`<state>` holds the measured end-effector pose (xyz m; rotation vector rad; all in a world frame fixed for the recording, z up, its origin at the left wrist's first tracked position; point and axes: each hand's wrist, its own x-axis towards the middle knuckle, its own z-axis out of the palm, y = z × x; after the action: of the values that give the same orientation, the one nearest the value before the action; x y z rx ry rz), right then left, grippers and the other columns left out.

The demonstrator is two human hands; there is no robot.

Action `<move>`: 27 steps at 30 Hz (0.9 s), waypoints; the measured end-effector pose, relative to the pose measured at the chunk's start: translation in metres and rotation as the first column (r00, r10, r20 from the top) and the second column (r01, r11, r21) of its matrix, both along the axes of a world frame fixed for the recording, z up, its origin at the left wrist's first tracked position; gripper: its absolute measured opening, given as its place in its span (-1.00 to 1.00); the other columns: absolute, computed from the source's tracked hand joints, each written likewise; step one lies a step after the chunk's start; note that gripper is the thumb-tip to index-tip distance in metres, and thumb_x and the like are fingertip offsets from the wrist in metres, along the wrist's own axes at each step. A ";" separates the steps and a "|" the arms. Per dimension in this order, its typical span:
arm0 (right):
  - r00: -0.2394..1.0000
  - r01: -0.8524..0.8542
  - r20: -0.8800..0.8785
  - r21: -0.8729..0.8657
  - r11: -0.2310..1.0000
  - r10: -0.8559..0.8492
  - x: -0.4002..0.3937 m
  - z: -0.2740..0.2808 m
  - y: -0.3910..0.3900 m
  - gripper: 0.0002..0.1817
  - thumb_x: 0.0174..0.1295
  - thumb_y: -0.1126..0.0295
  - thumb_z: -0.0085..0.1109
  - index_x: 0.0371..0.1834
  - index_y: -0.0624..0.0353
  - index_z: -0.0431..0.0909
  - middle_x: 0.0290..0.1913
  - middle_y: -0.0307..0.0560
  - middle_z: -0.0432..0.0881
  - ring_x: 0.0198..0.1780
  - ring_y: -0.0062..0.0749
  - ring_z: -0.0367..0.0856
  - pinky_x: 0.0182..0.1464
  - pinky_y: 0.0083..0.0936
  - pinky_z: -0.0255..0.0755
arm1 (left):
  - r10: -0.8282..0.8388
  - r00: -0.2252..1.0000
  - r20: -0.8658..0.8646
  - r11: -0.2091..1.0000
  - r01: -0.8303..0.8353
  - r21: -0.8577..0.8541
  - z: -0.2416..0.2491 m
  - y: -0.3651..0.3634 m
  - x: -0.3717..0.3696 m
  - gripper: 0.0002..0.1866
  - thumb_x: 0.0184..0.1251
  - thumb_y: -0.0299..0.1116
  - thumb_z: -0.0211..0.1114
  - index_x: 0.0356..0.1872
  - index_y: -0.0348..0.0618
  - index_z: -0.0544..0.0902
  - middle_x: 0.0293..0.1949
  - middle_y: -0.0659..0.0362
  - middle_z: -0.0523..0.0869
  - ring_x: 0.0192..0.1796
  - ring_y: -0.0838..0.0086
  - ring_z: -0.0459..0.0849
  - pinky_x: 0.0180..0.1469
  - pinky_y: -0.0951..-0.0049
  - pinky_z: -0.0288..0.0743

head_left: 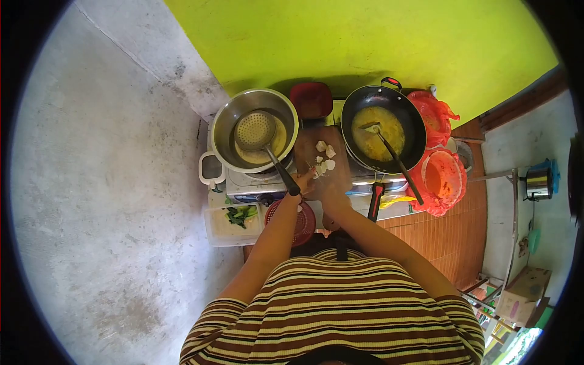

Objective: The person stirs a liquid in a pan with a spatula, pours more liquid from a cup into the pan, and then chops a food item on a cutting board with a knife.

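Observation:
Between a pot and a wok lies a brown cutting board (340,148) with several pale, irregular food chunks (330,164) on it. My left hand (306,182) is at the board's near left, its closed fingertips against a pale piece of food (318,173). Close beside it, over the near part of the board, is my right hand (331,196). Its fingers are smeared and hard to make out, so whatever they hold does not show. The black handle of a perforated skimmer (255,130) passes just over my left wrist.
The skimmer rests in a steel pot (221,152). A black wok (354,109) holds yellowish liquid and a spatula (389,149). Around the stove are a dark red container (311,100), red-lined buckets (443,182), a red basket (306,225) and a tray (216,231) of greens (241,215).

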<state>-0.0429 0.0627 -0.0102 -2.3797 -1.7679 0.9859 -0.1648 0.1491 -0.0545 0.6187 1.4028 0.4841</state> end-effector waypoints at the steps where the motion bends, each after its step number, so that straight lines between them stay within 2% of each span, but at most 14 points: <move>1: 1.000 -0.002 -0.001 -0.021 1.000 0.002 0.000 -0.001 0.001 -0.78 0.21 0.42 -0.06 -0.17 0.35 0.29 -0.22 0.37 0.60 -0.16 0.18 0.64 -0.13 -0.06 0.53 | 0.014 1.000 0.022 1.000 -0.014 0.009 0.002 0.000 0.000 -0.52 -0.01 -0.10 0.50 -0.42 -0.40 0.55 -0.44 0.07 0.63 -0.43 0.39 0.69 -0.41 0.47 0.67; 3: 1.000 -0.008 -0.007 -0.024 1.000 0.007 0.001 -0.006 0.003 -0.78 0.21 0.43 -0.06 -0.16 0.36 0.29 -0.21 0.37 0.60 -0.15 0.17 0.64 -0.13 -0.07 0.53 | 0.042 0.997 0.068 0.999 -0.044 0.029 0.004 -0.001 0.002 -0.51 -0.01 -0.10 0.50 -0.42 -0.41 0.55 -0.41 0.04 0.64 -0.43 0.39 0.69 -0.42 0.48 0.67; 6: 0.999 -0.048 -0.016 0.023 0.999 0.048 0.003 -0.021 0.005 -0.78 0.22 0.43 -0.07 -0.16 0.36 0.29 -0.20 0.36 0.60 -0.14 0.15 0.64 -0.12 -0.07 0.53 | 0.055 0.998 -0.016 0.996 -0.054 0.074 0.005 0.002 0.006 -0.57 0.02 -0.05 0.46 -0.65 -0.24 0.56 -0.68 0.15 0.57 -0.70 0.49 0.55 -0.64 0.52 0.50; 10: 0.998 -0.065 0.000 0.085 0.994 0.065 0.001 -0.030 0.005 -0.79 0.24 0.43 -0.09 -0.16 0.37 0.29 -0.21 0.35 0.61 -0.12 0.15 0.64 -0.12 -0.07 0.53 | 0.028 0.993 -0.116 0.995 -0.016 0.100 0.008 0.006 0.007 -0.52 -0.01 -0.02 0.48 -0.65 -0.28 0.54 -0.67 0.11 0.59 -0.68 0.50 0.58 -0.66 0.55 0.50; 13: 0.999 0.016 -0.032 0.016 1.000 -0.016 0.001 -0.023 0.011 -0.78 0.23 0.41 -0.07 -0.17 0.36 0.28 -0.24 0.35 0.61 -0.15 0.18 0.63 -0.14 -0.06 0.53 | 0.061 0.987 -0.150 0.992 -0.044 0.116 0.003 0.008 0.011 -0.51 -0.02 -0.03 0.48 -0.63 -0.32 0.54 -0.66 0.09 0.60 -0.67 0.49 0.59 -0.66 0.56 0.50; 16: 0.997 0.010 -0.074 0.102 0.995 -0.003 0.004 -0.031 0.006 -0.78 0.22 0.39 -0.05 -0.20 0.34 0.28 -0.29 0.35 0.61 -0.19 0.20 0.63 -0.16 -0.05 0.53 | 0.043 0.983 -0.179 0.994 -0.025 0.102 0.004 0.010 0.012 -0.51 -0.03 -0.04 0.49 -0.62 -0.32 0.53 -0.62 0.09 0.61 -0.63 0.48 0.63 -0.63 0.55 0.55; 18: 0.998 -0.038 -0.036 0.151 0.988 0.044 0.004 -0.044 0.006 -0.78 0.21 0.38 -0.04 -0.21 0.33 0.29 -0.31 0.34 0.61 -0.21 0.21 0.63 -0.17 -0.03 0.52 | 0.021 0.985 -0.172 0.998 -0.012 0.057 0.013 0.011 0.014 -0.52 -0.03 -0.05 0.50 -0.61 -0.27 0.49 -0.56 0.12 0.63 -0.57 0.46 0.67 -0.55 0.51 0.63; 19: 0.998 -0.060 -0.016 0.169 0.984 0.064 0.004 -0.051 0.004 -0.78 0.21 0.37 -0.03 -0.21 0.32 0.29 -0.32 0.33 0.61 -0.22 0.22 0.62 -0.18 -0.03 0.52 | 0.030 0.985 -0.173 0.996 -0.015 0.087 0.019 0.010 0.015 -0.52 -0.03 -0.05 0.49 -0.62 -0.28 0.50 -0.58 0.10 0.63 -0.60 0.46 0.65 -0.58 0.52 0.60; 21: 0.999 0.000 -0.037 0.152 0.988 0.006 0.005 -0.054 0.002 -0.78 0.21 0.36 -0.03 -0.21 0.30 0.29 -0.32 0.30 0.62 -0.22 0.22 0.62 -0.19 -0.02 0.52 | 0.045 0.984 -0.174 0.989 -0.020 0.144 0.028 0.005 0.015 -0.51 -0.02 -0.04 0.49 -0.64 -0.32 0.53 -0.63 0.06 0.62 -0.65 0.47 0.61 -0.64 0.53 0.54; 24: 0.996 0.067 -0.063 0.120 0.991 -0.060 0.002 -0.038 0.003 -0.77 0.23 0.33 -0.03 -0.21 0.28 0.29 -0.32 0.27 0.62 -0.23 0.22 0.62 -0.19 -0.01 0.51 | 0.051 0.983 -0.178 0.990 -0.027 0.139 0.014 0.005 0.013 -0.52 -0.02 -0.04 0.49 -0.63 -0.30 0.53 -0.64 0.06 0.62 -0.65 0.49 0.61 -0.64 0.54 0.53; 27: 0.994 0.063 -0.103 0.192 0.979 -0.043 0.007 -0.045 0.003 -0.75 0.25 0.29 -0.04 -0.18 0.27 0.30 -0.29 0.27 0.62 -0.20 0.23 0.61 -0.16 0.00 0.49 | 0.017 0.981 -0.194 0.980 0.021 0.195 0.006 -0.001 0.011 -0.57 0.02 -0.11 0.48 -0.48 -0.30 0.51 -0.55 0.15 0.62 -0.53 0.51 0.65 -0.49 0.54 0.60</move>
<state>-0.0356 0.0660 -0.0549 -2.2082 -1.6729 0.8635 -0.1538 0.1483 -0.0482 0.8461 1.5498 0.5775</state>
